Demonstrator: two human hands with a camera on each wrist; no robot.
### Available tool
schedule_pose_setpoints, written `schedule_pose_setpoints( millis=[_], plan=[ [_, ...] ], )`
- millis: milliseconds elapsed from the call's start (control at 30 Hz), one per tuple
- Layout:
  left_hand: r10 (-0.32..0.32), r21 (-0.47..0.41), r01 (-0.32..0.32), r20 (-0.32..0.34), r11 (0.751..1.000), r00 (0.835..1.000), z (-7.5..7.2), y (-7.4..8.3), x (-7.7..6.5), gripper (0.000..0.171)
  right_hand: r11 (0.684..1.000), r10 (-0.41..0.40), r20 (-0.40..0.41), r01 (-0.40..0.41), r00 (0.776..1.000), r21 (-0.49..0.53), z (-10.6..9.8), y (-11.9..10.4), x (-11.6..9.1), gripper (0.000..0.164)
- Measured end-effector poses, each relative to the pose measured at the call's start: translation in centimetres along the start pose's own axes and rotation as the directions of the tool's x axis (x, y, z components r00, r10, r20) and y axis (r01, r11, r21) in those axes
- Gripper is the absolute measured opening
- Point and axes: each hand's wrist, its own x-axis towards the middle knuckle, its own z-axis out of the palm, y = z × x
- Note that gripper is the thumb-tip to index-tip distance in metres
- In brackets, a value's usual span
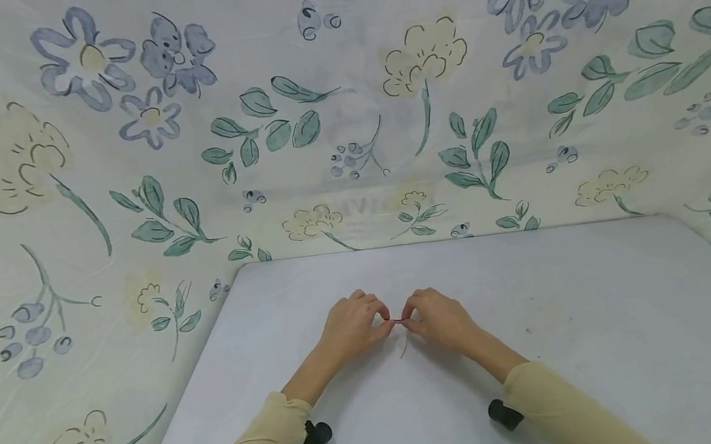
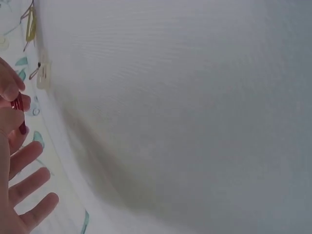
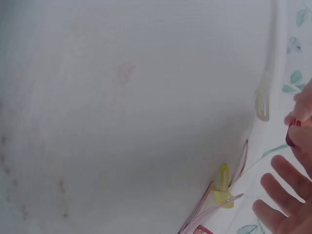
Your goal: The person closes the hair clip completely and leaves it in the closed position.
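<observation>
Left hand (image 1: 353, 324) and right hand (image 1: 440, 317), thumbs and forefingers closed, other fingers loose, pinch one slender red piece (image 1: 399, 321) between them. Nearby on white table (image 1: 659, 350): one yellow clip (image 3: 224, 179), one pale clip (image 3: 258, 105), thin strands (image 3: 242, 163) too blurred to count. Floral sheeting (image 1: 299, 163) behind.

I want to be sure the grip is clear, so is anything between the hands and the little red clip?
Nothing visible is in the way: the left hand and right hand both pinch the red clip directly. The yellow clip lies on the white surface, apart from them.
</observation>
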Motion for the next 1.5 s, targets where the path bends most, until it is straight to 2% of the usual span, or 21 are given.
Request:
schedule_pose_setpoints(
  millis=[433,533,700,933,1100,1367,1500],
  plan=[
    [-0.027,-0.042,0.022,-0.106,0.999,0.994,-0.1,1.1,1.2,0.014,0.99,0.094,-0.08,-0.085,0.992,0.111,-1.3,1.0,-0.8,0.011],
    [-0.039,-0.051,0.033,-0.13,0.998,0.991,-0.1,1.3,1.4,0.014,0.988,0.093,-0.119,-0.077,0.989,0.138,-1.6,1.1,-0.9,0.012],
    [-0.03,-0.019,0.027,-0.189,0.999,0.982,-0.1,1.6,1.8,0.014,0.989,0.057,-0.213,-0.025,0.975,0.147,-1.6,1.5,-1.1,0.012],
    [0.012,0.046,0.002,-0.306,0.999,0.952,0.0,2.2,2.4,0.013,0.99,0.011,-0.317,0.034,0.948,0.138,-1.7,2.1,-1.3,0.011],
    [0.006,0.044,0.01,-0.35,0.999,0.937,0.2,2.7,2.9,0.014,0.992,0.002,-0.378,0.045,0.926,0.117,-1.8,2.5,-1.5,0.013],
    [0.003,0.027,0.01,-0.456,1.0,0.89,0.8,3.5,3.6,0.015,0.99,0.045,-0.446,0.021,0.894,0.142,-1.7,2.8,-1.8,0.014],
    [-0.022,0.002,0.026,-0.488,1.0,0.872,1.1,3.9,3.8,0.014,0.986,0.073,-0.471,0.007,0.879,0.165,-1.6,2.9,-1.8,0.014]
  ],
)
